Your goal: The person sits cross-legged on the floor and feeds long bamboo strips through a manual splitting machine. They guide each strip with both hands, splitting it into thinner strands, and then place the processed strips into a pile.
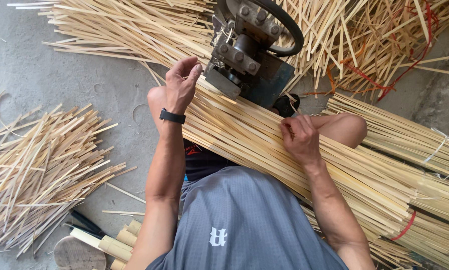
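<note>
Clearly the left hand point(181, 86) curls loosely at the head of the bamboo strip bundle point(264, 140) across the person's lap, its grip half spread just before the metal machine point(247, 55), while the right hand point(300, 139) pinches one strip. Feeding well likely means keeping strips straight; loose piles point(44, 165) lie left of both grips, tied bundles point(414, 150) right

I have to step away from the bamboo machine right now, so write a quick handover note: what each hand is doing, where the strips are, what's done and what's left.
Left hand: on the front end of the bundle of bamboo strips, right at the metal machine.
Right hand: fingers pinched on strips further back on the same bundle, which lies across the lap.
Around: loose strips spread on the floor past the machine, a short-strip pile to the left, tied bundles to the right.
Done: cannot tell how many strips went through.
Left: the lap bundle looks largely unfed.
</note>
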